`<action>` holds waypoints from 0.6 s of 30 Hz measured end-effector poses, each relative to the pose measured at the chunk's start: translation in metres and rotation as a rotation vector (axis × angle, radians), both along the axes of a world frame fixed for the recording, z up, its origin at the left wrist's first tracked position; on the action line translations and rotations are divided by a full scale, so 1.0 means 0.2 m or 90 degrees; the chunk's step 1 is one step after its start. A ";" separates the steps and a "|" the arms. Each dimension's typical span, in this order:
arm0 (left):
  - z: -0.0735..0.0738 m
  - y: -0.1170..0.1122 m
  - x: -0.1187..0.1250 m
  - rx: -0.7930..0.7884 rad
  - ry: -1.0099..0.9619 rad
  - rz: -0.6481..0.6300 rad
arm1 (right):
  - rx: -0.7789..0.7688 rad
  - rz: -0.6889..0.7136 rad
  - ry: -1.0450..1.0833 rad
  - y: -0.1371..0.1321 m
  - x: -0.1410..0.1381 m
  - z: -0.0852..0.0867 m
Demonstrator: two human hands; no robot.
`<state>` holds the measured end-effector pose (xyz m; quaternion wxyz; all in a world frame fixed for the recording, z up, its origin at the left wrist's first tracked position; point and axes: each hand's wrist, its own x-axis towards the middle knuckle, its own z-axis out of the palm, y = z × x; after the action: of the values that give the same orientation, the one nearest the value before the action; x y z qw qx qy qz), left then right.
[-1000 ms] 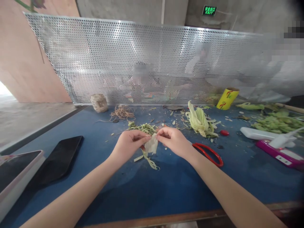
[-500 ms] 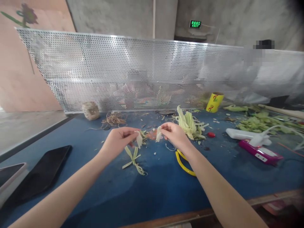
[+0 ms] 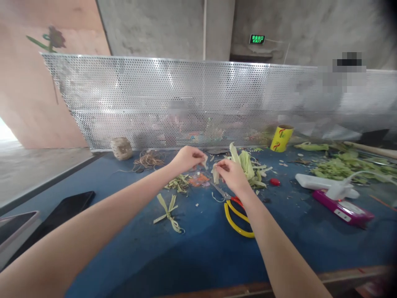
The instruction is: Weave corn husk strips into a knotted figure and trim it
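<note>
Head view. One second before, both hands pinched one pale husk piece. Then it was torn in two.

Left hand [image 3: 186,158]: fingertips pinched shut on small pale husk strip [image 3: 205,160], at 12 o'clock on blue table [image 3: 198,256].

Right hand [image 3: 232,176]: fingertips pinched shut on other pale husk strip [image 3: 215,174], at 4 o'clock from first.

Strips thin, floppy, not touching.

Yellow-handled scissors [image 3: 237,217] lay at 6 o'clock from right hand.
</note>
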<state>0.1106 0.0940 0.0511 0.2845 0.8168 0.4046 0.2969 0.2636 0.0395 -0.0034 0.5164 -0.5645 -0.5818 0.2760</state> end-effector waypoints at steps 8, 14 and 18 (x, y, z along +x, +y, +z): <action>0.10 0.23 0.20 0.073 0.028 -0.047 | -0.019 0.007 0.014 0.06 -0.01 -0.08; -0.02 -0.08 -0.07 0.025 0.113 -0.132 | -0.016 0.108 0.073 0.02 -0.09 -0.07; -0.14 -0.26 -0.26 -0.075 -0.003 -0.057 | -0.027 0.211 0.105 -0.04 -0.19 -0.07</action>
<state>0.0589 0.0430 0.0241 0.3460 0.8154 0.3836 0.2614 0.2247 0.0309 -0.0175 0.4978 -0.4470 -0.6164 0.4153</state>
